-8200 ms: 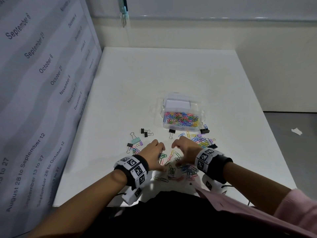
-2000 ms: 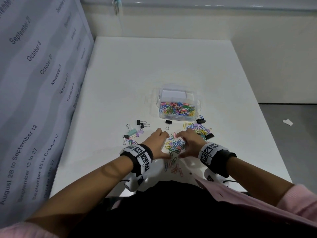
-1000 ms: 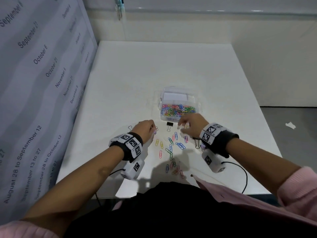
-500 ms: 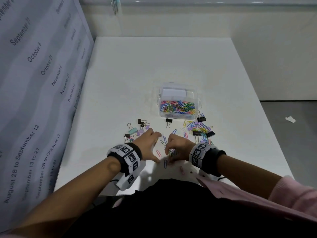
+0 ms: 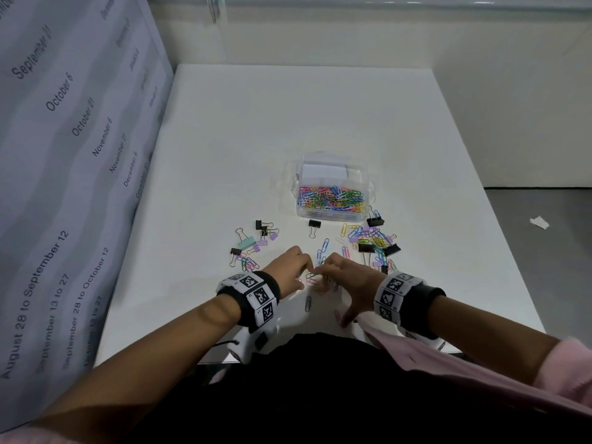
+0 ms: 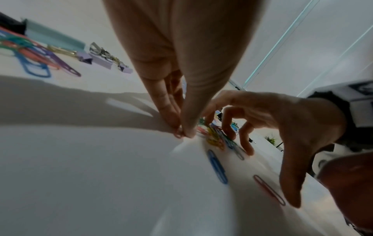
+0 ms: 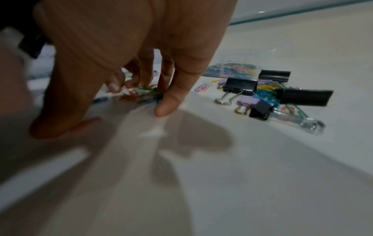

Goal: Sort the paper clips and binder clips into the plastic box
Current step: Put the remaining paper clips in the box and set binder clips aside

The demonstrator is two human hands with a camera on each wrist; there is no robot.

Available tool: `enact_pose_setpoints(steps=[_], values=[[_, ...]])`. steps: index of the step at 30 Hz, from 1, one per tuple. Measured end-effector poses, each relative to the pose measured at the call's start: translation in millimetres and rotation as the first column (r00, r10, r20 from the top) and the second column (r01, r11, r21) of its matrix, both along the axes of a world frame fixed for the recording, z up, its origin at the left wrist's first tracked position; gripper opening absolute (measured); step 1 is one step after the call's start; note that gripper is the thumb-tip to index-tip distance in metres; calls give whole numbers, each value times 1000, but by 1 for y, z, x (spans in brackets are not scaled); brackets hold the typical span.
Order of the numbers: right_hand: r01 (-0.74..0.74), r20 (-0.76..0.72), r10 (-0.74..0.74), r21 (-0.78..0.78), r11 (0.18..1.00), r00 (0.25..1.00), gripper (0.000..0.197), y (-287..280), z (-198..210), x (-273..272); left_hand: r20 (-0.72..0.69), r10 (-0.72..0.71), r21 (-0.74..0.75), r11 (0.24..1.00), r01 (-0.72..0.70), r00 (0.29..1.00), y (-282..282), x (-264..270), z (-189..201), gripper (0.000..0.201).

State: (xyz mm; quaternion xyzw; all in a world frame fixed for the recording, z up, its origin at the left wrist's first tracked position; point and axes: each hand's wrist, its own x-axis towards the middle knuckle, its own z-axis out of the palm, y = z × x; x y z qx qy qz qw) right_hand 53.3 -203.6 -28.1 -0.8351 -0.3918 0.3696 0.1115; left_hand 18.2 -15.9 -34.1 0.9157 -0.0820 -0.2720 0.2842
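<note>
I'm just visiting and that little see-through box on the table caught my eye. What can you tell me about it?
The plastic box is small, clear and rectangular with rounded corners, open at the top, standing upright on the white table. Its near part holds a dense heap of coloured paper clips; the far part shows only something white, apparently no clips. A black binder clip lies at its near right corner; whether they touch is unclear. Neither hand touches it.
</note>
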Motion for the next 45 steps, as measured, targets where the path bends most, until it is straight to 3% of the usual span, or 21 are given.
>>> enact_pose_setpoints(steps=[4,8,11,15,21,28,32,37,39,41,45], values=[[44,-4,-44,52,998,999,84,0,-4,-1,-56,81,-101,991,-86,995,1,-5,4,60],[211,-40,-207,154,965,978,56,7,-11,0,-70,-48,31,998,51,996,1,-8,7,77],[258,-30,-260,263,930,965,32,14,-20,0,-32,-113,105,988,116,993,-4,-8,8,73],[235,31,-255,296,926,966,15,17,-19,2,-45,-74,98,992,78,996,-6,-5,8,64],[200,67,-236,340,919,969,10,17,-17,1,-29,-52,69,996,54,998,-5,-2,4,47],[241,70,-254,162,957,965,11,24,-8,8,-4,-63,133,989,63,998,-6,4,4,26],[289,79,-292,52,956,953,41,28,0,12,16,-32,114,993,30,999,-6,3,5,21],[397,64,-400,49,916,914,18,23,26,41,11,14,52,999,-15,1000,-6,4,6,23],[472,82,-484,128,872,871,8,21,41,59,-22,19,24,1000,-18,1000,-6,5,8,32],[543,99,-571,216,812,815,9,21,53,77,-45,-9,16,1000,10,999,-5,7,8,61],[623,127,-691,341,704,712,15,21,69,102,27,-171,190,968,163,985,-5,13,3,116]])
